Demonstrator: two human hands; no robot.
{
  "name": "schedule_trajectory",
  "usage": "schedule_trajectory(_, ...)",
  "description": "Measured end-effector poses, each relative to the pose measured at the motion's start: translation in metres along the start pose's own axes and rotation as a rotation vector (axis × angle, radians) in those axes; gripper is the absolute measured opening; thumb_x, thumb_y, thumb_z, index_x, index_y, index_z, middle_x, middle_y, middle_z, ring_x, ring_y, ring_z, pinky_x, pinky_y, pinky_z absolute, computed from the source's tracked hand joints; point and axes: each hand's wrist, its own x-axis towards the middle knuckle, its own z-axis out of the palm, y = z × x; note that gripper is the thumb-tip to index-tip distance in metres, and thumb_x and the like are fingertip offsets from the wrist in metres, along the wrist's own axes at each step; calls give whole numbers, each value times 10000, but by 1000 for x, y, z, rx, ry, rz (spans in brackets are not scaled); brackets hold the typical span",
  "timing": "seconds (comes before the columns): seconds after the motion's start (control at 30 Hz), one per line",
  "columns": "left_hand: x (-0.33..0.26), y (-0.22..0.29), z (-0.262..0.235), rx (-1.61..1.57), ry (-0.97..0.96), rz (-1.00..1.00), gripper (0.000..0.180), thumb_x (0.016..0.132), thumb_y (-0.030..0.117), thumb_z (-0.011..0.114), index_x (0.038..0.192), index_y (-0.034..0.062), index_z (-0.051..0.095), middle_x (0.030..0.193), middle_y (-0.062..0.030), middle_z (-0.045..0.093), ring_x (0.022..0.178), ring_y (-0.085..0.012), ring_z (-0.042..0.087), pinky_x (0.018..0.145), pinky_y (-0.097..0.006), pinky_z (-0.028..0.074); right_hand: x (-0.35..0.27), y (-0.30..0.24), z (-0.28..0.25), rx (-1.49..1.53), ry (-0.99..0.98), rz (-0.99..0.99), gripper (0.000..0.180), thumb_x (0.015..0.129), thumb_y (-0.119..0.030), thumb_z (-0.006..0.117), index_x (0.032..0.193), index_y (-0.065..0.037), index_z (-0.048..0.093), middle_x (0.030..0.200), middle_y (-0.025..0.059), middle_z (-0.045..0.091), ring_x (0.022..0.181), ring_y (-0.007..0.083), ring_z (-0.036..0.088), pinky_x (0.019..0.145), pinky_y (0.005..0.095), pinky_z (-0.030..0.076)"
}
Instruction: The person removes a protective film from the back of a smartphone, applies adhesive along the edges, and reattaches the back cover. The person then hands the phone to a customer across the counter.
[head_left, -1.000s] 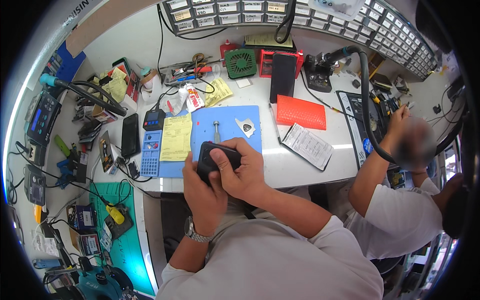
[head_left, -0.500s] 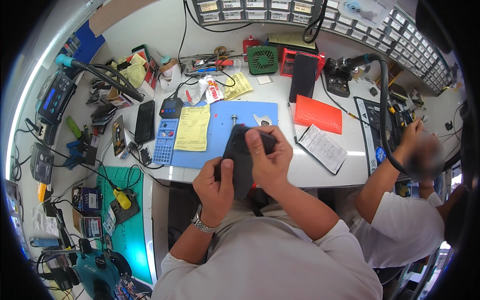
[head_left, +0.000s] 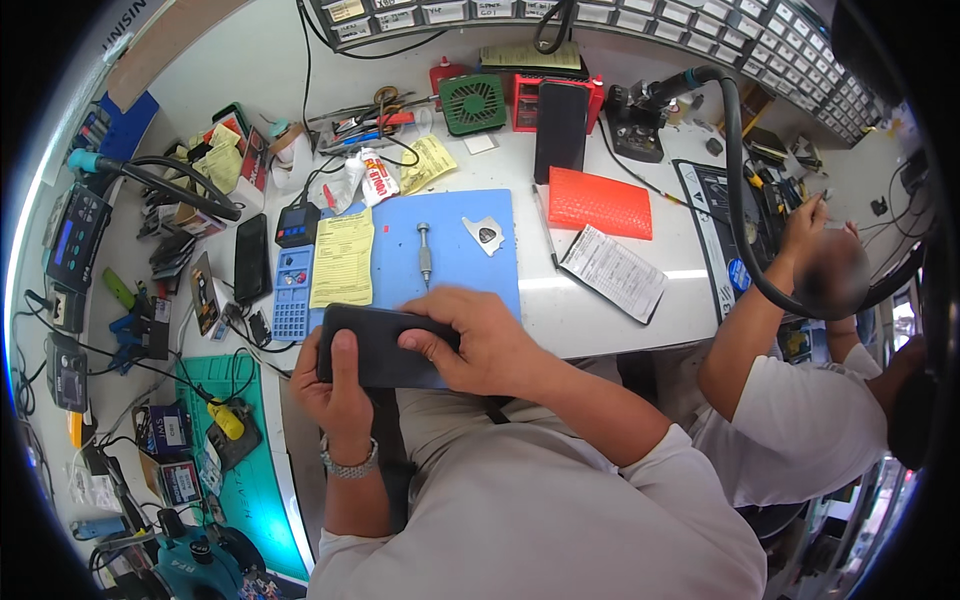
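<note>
A dark smartphone (head_left: 385,335) lies sideways between my two hands, over the near edge of the bench. My left hand (head_left: 335,395) grips its left end, with the thumb lying on the upper face. My right hand (head_left: 480,340) is closed round the right end, and its thumb also rests on that face. Beyond the phone is a blue work mat (head_left: 455,215). On the mat lie a slim metal screwdriver (head_left: 424,255), a flat silver pry tool (head_left: 482,236) and a yellow form (head_left: 342,258).
A second phone (head_left: 252,258) lies left of the mat; another dark phone (head_left: 562,130) leans at the back. Right of the mat are a red bubble pouch (head_left: 600,203) and a white form (head_left: 615,272). A co-worker (head_left: 770,400) works at the right, behind a thick black hose (head_left: 750,200).
The phone has turned from upright to sideways and moved left and slightly down with both hands. The screwdriver and pry tool show more fully. The whole view has shifted a little.
</note>
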Motion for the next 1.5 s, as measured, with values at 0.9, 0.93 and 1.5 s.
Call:
schedule_trajectory(0.9, -8, -29, 47, 185, -65, 82, 351, 1193, 312, 500, 1030, 9, 569, 815, -33, 640, 679, -65, 525, 589, -263, 461, -2, 5, 20, 310, 216, 54, 131, 1034, -107, 766, 1081, 5, 718, 911, 35, 695, 821, 104, 628, 757, 247, 510)
schedule_trajectory(0.93, -9, -21, 51, 213, -83, 134, 363, 1193, 312, 499, 1002, 13, 572, 801, -31, 628, 668, -66, 505, 581, -266, 448, -3, 1, 21, 198, 226, -15, 139, 1025, -118, 778, 1068, 0, 717, 905, 47, 692, 812, 117, 628, 751, 257, 510)
schedule_trajectory(1.5, -2, 1, 27, -1086, -401, -678, 833, 1159, 644, 174, 1663, 5, 350, 1563, -287, 543, 1388, -469, 602, 1143, -606, 541, -17, -16, -26, -234, -103, -502, 679, 666, 176, 700, 1167, -260, 844, 1595, 160, 482, 1405, 398, 473, 1034, 425, 528)
